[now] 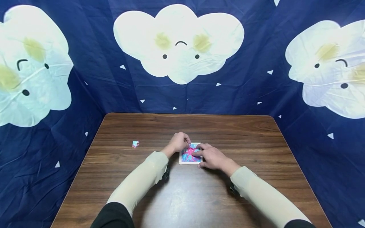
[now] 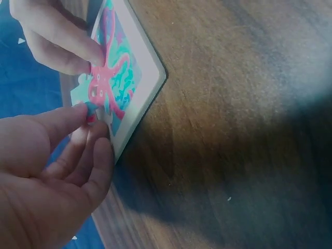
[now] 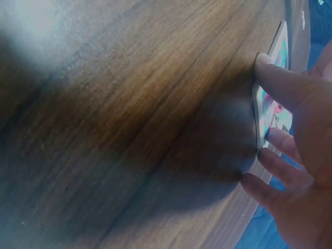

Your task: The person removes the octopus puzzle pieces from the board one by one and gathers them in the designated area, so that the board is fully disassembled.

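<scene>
A small jigsaw puzzle (image 1: 186, 159) in a white frame lies flat on the table, its picture a pink octopus on blue and turquoise. Between thumb and fingers, my left hand (image 1: 178, 142) pinches a small puzzle piece (image 2: 92, 109) at the puzzle's upper left; the piece is mostly covered by the fingertips. My right hand (image 1: 213, 157) rests at the puzzle's right side, fingers extended. Its thumb touches the frame near the lower right corner, and a finger lies on the picture. One loose puzzle piece (image 1: 135, 144) sits apart, well to the left.
The brown wood-grain table (image 1: 242, 133) has rounded far corners. Dark blue cloth (image 1: 91, 91) with white clouds and small triangles hangs behind and along both sides. Light sleeves (image 1: 142, 177) cover both forearms.
</scene>
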Demonstrator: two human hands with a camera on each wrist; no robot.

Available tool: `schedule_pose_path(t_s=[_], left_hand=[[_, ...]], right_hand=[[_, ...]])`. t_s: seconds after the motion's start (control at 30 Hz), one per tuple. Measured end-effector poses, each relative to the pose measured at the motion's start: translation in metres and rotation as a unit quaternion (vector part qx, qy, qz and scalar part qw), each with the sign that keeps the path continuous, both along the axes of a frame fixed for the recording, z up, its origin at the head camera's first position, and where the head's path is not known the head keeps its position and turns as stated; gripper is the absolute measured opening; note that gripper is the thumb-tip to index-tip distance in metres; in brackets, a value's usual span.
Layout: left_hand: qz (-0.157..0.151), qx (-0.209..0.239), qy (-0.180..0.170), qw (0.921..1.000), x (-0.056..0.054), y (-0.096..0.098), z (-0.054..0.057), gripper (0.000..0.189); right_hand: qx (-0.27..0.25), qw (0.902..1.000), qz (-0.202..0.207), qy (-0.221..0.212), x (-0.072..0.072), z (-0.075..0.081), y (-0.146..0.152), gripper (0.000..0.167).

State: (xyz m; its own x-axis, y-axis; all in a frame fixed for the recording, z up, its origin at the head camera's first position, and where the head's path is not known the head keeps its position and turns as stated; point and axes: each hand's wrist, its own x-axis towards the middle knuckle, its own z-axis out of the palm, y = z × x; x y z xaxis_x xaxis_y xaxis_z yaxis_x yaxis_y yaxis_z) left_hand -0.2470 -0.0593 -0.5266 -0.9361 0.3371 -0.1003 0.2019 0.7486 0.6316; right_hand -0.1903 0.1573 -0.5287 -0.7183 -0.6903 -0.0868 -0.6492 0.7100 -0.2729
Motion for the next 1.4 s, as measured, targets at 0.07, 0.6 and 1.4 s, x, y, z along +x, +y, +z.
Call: schedule_pose_path(t_s=[0.07,0.6,1.4], left_hand=[[0.003,0.003,0.001,1.0000,0.000,-0.001,0.000,0.009],[0.029,0.081,-0.026,0.9960,-0.004,-0.029,0.019,0.012],[0.056,0.117,-0.113,0.9850,0.007,-0.133,0.032,0.021]], right_hand=[[0.007,1.0000,0.002,-0.002,-0.001,0.000,-0.001,0.060],[0.003,0.9999,0.010,-0.005,-0.002,0.001,-0.001,0.060],[0.013,0.9999,-0.001,-0.007,0.003,0.002,-0.002,0.058]])
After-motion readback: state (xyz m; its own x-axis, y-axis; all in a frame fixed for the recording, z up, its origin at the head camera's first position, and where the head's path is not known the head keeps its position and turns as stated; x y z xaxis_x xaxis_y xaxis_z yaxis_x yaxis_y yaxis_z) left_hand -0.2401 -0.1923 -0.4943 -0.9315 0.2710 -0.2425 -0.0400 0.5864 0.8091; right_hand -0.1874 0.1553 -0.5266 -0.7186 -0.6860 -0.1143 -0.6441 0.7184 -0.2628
